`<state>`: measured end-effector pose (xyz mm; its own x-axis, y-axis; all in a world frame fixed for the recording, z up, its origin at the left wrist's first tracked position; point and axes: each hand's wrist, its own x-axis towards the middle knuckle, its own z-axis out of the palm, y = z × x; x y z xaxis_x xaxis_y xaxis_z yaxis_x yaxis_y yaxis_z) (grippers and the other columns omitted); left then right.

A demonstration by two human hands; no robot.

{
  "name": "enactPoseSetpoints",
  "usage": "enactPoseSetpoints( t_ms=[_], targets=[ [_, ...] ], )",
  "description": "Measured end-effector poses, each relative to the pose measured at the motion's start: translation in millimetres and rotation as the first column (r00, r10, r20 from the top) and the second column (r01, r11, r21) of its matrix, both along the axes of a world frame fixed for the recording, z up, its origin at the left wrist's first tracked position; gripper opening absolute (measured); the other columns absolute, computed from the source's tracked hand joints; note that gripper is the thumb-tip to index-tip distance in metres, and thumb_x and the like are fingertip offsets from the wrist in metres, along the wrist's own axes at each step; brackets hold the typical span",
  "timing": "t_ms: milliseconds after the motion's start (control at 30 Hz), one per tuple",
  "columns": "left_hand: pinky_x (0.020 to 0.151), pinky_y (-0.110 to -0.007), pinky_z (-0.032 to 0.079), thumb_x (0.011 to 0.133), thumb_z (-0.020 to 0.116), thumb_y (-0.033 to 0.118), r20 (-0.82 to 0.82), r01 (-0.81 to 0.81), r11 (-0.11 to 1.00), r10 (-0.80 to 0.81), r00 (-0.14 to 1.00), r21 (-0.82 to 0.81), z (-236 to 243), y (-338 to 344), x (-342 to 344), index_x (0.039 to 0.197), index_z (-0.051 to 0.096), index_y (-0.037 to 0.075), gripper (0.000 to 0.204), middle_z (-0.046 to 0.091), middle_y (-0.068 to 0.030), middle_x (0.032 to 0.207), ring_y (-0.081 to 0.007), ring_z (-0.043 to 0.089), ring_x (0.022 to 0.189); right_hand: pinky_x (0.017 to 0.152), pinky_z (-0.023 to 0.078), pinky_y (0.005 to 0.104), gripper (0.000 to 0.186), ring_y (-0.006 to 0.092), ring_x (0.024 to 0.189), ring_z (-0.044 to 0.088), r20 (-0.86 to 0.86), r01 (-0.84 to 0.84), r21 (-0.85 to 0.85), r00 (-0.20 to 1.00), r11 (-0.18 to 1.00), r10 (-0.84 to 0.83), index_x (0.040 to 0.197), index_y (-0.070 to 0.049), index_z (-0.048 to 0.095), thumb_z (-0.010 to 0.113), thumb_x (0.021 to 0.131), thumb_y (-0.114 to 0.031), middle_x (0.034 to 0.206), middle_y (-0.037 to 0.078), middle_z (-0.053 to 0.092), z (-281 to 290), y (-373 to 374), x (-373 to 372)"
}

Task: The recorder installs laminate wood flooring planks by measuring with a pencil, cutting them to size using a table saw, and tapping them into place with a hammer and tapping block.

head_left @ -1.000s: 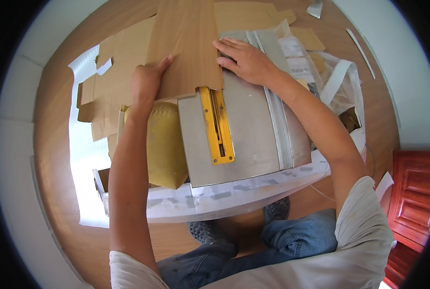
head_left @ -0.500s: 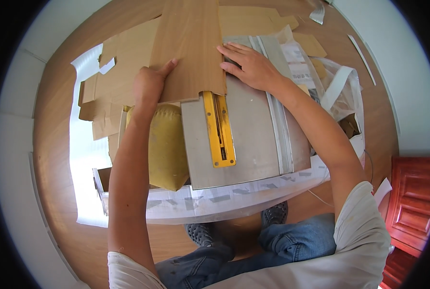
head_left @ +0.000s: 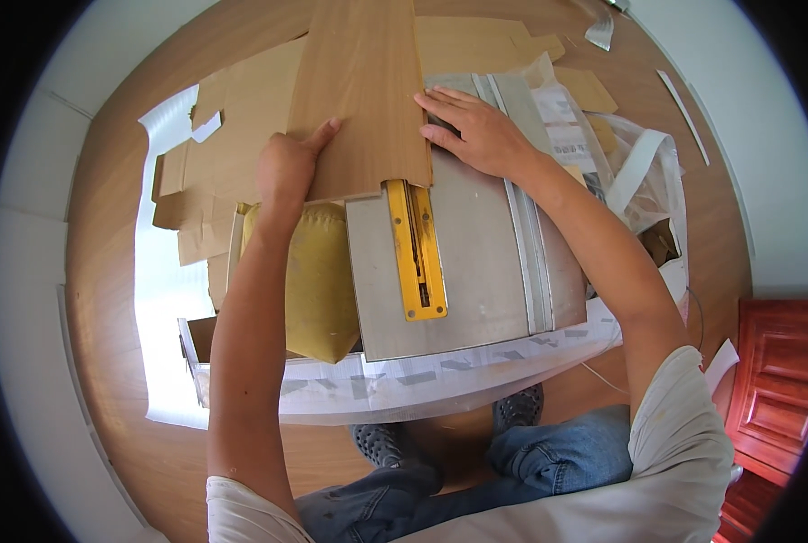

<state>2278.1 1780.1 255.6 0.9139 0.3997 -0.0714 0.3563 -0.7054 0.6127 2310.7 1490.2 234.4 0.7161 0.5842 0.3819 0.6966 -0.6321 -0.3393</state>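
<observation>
While we look down from the head view, our left hand [head_left: 286,167] grips the left edge of a wooden plank [head_left: 360,90], thumb lying on top and the other fingers curled under where we cannot see them. Our right hand [head_left: 476,136] lies flat and open at about two o'clock from the left, fingers spread against the plank's right edge, palm on the grey metal saw table [head_left: 476,271]; it closes on nothing. The plank runs toward twelve o'clock, its near end resting on the table just above the yellow blade insert [head_left: 415,249] (the blade itself we cannot make out). A mustard-yellow bag [head_left: 313,281] hangs at nine o'clock from the table. Flattened cardboard pieces [head_left: 232,145] lie on the wooden floor [head_left: 105,271] beyond, and a white plastic bag [head_left: 644,172] sits at three o'clock.
</observation>
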Motion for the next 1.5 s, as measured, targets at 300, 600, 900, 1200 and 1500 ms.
enactPoseSetpoints(
  t_ms=[300, 600, 900, 1200, 1500],
  targets=[
    [0.073, -0.045, 0.055, 0.075, 0.076, 0.071, -0.045, -0.028, 0.999, 0.030, 0.999, 0.038, 0.2, -2.9, -1.6, 0.090, 0.069, -0.010, 0.083, 0.073, -0.0242, 0.088, -0.0356, 0.071, 0.082, 0.116, 0.037, 0.0394, 0.055, 0.0313, 0.142, 0.044, -0.010, -0.019, 0.028, 1.000, 0.999, 0.020, 0.144, -0.005, 0.054, 0.053, 0.103, -0.041, 0.146, 0.019, 0.054, 1.9, -0.9, -0.2],
    [0.071, -0.044, 0.054, 0.076, 0.075, 0.069, -0.006, -0.035, 0.998, 0.035, 0.999, 0.045, 4.9, -11.1, -9.6, 0.086, 0.071, -0.007, 0.077, 0.073, -0.0218, 0.087, -0.0347, 0.071, 0.080, 0.114, 0.040, 0.0406, 0.050, 0.0327, 0.138, 0.048, -0.025, 0.003, 0.088, 1.000, 0.996, -0.001, 0.140, -0.005, 0.057, 0.053, 0.103, -0.039, 0.143, 0.020, 0.056, -1.1, -0.8, 0.0],
    [0.070, -0.046, 0.053, 0.078, 0.073, 0.068, -0.011, -0.057, 0.998, 0.057, 0.998, 0.024, 6.6, -19.5, -14.7, 0.078, 0.072, -0.004, 0.072, 0.072, -0.0208, 0.080, -0.0347, 0.070, 0.076, 0.112, 0.042, 0.0409, 0.049, 0.0327, 0.136, 0.050, -0.020, 0.016, 0.107, 1.000, 0.994, -0.014, 0.139, -0.005, 0.058, 0.054, 0.103, -0.038, 0.143, 0.018, 0.057, -4.5, -1.1, 2.4],
    [0.072, -0.047, 0.053, 0.081, 0.071, 0.067, -0.001, -0.045, 0.999, 0.045, 0.999, 0.020, 6.9, -26.9, -18.9, 0.075, 0.072, -0.004, 0.071, 0.071, -0.0210, 0.078, -0.0366, 0.068, 0.075, 0.111, 0.043, 0.0403, 0.045, 0.0319, 0.135, 0.051, -0.030, 0.024, 0.133, 0.999, 0.991, -0.020, 0.138, -0.004, 0.057, 0.053, 0.103, -0.032, 0.141, 0.016, 0.058, -3.3, -2.2, 1.0],
    [0.067, -0.044, 0.050, 0.079, 0.072, 0.071, 0.023, -0.050, 0.999, 0.050, 0.998, 0.010, 2.3, -26.6, -18.3, 0.070, 0.070, -0.005, 0.077, 0.068, -0.0192, 0.069, -0.0324, 0.066, 0.067, 0.111, 0.043, 0.0401, 0.044, 0.0314, 0.135, 0.051, -0.021, 0.028, 0.126, 0.999, 0.992, -0.025, 0.138, -0.004, 0.057, 0.052, 0.103, -0.031, 0.140, 0.015, 0.059, -2.7, -1.3, 0.4]
  ],
)
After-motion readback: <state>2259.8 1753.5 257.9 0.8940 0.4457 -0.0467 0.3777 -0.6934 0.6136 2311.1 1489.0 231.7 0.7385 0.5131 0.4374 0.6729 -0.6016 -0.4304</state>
